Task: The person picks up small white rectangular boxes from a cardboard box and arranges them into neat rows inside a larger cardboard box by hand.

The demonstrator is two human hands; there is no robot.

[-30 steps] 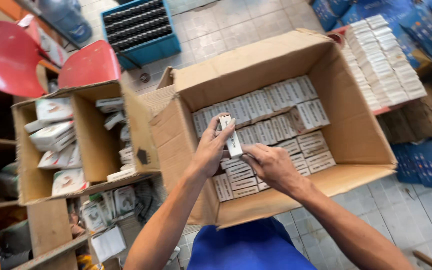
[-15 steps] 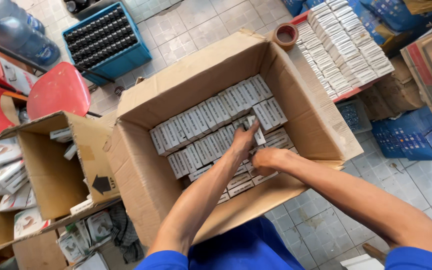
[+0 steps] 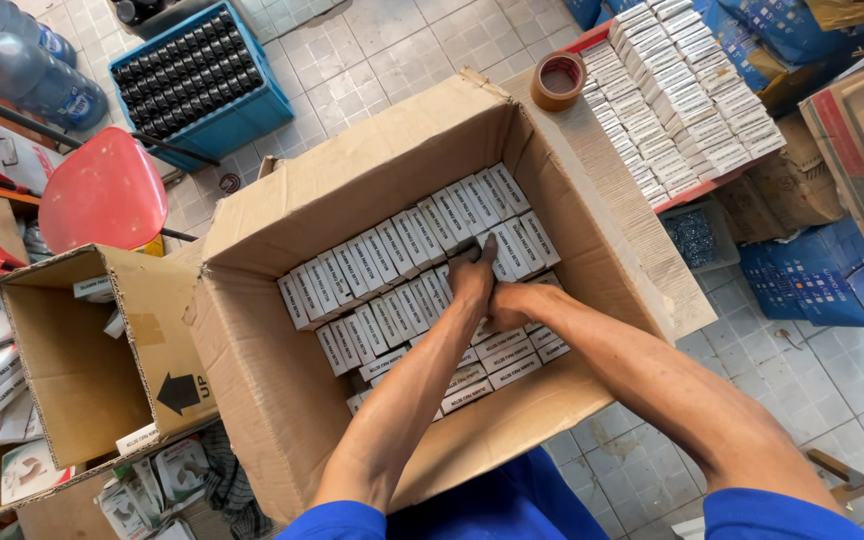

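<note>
A large open cardboard carton [image 3: 282, 390] on the floor holds rows of several small white boxes [image 3: 392, 245] with dark print. Both my hands are down inside it. My left hand [image 3: 474, 278] lies flat, fingers together, pressing on the boxes in the second row near the carton's right side. Beside it, my right hand [image 3: 512, 303] is curled with its fingers against the same spot; what it grips is hidden. The white box I held earlier sits among the others and cannot be told apart.
To the left stands a smaller open carton [image 3: 82, 370] with white packets. A blue crate [image 3: 197, 80] of dark bottles and red chairs [image 3: 102, 190] are at the back left. A tape roll [image 3: 558, 80] and stacked white boxes [image 3: 687, 95] lie at the right, above blue packs [image 3: 812, 275].
A second ago I held one white box above the carton with both hands. Since then my hands went down into the carton and set it into the row.
</note>
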